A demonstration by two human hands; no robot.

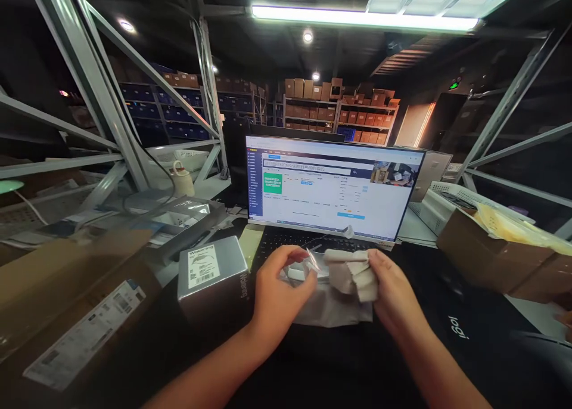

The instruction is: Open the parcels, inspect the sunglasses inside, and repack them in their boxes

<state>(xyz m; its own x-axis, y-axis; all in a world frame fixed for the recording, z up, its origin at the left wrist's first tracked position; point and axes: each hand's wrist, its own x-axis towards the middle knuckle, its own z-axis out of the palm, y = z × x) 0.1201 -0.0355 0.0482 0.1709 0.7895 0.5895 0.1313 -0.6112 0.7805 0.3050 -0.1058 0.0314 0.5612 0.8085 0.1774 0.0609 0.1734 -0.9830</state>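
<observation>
My left hand (279, 293) is curled around a piece of clear plastic wrap (313, 263), thumb and fingers nearly meeting on it. Something whitish shows inside the curl, but I cannot make out what it is. A folded light grey cloth (353, 272) with a zigzag edge is pinched in my right hand (391, 281). Below both hands, a pale, flat bag or sheet (330, 310) hangs or lies, partly covered by the cloth. To the left of my left hand stands a dark, silver-topped box (212, 272) with a white label and the word "Wakening".
A lit monitor (322, 188) stands just beyond my hands, with a dark keyboard (286, 239) before it. Large cardboard boxes flank me at left (75, 266) and right (496, 254). A black desk mat (429, 301) carries a mouse (449, 284). Metal posts (84, 69) rise at left.
</observation>
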